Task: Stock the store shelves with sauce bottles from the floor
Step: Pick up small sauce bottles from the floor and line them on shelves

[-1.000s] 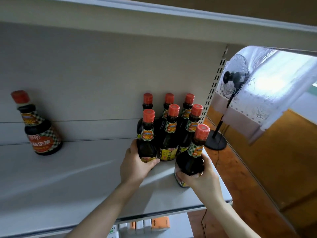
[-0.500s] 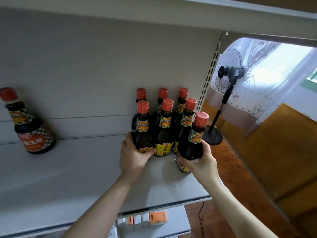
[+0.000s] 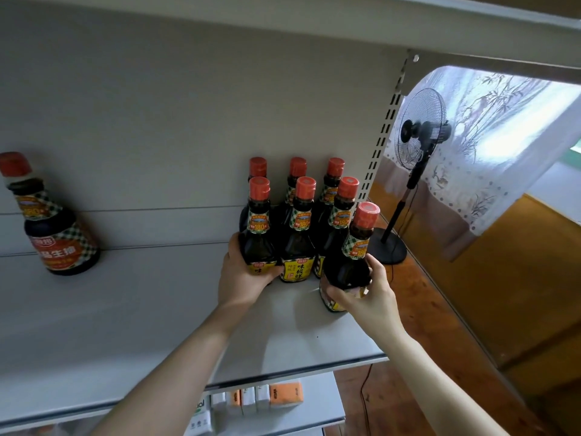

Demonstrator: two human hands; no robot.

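From the head camera I see a grey metal shelf (image 3: pixel 125 309) with a cluster of dark glass sauce bottles with red caps and yellow labels at its right end, against the back panel.

My left hand (image 3: pixel 243 278) grips the front-left bottle of the cluster (image 3: pixel 257 234) low on its body. The thumb lies across the yellow label in front and the fingers curl round the far left side. This bottle stands upright, touching the middle front bottle (image 3: pixel 298 240) beside it.

My right hand (image 3: pixel 367 297) grips another red-capped dark sauce bottle (image 3: pixel 352 262), just in front of the cluster's right side. The thumb is under its lower body and the fingers (image 3: pixel 375 265) wrap over the right flank. The bottle tilts, cap leaning right; I cannot tell whether its base touches the shelf.

Well apart, at the shelf's left end, stands a lone squat dark bottle with a red label (image 3: pixel 53 225).

Right of the slotted upright are a black pedestal fan (image 3: pixel 418 133) and a white patterned curtain (image 3: pixel 487 136). Small boxes (image 3: pixel 276 394) sit on the lower shelf.
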